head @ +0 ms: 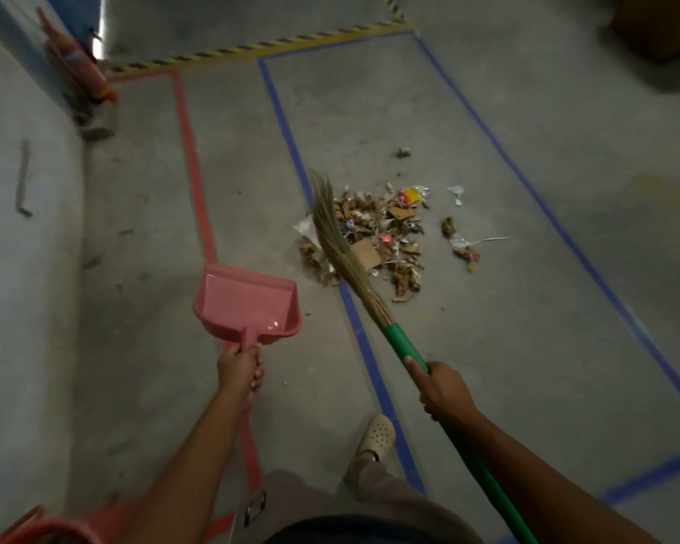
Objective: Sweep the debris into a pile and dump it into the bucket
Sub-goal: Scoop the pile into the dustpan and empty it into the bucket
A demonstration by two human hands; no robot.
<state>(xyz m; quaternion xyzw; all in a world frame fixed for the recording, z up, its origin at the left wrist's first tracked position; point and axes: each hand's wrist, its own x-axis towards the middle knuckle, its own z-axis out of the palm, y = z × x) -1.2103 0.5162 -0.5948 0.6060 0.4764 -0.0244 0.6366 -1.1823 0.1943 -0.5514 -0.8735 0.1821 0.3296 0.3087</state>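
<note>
Now left hand fingers clamp the dustpan handle, right hand fingers clamp the broom. Debris sits ahead of both, so I'd flick the strays inward with short strokes.

Left hand, right hand gripping; arms outstretched.

Broom across debris pile, dustpan left; bucket, seemingly, near-left corner.

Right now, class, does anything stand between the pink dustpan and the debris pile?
Nothing visible blocks it. Between the dustpan in the left hand and the debris pile lies only bare floor crossed by a flat blue tape line. The broom, gripped by the right hand, lies across the pile's left side.
</note>
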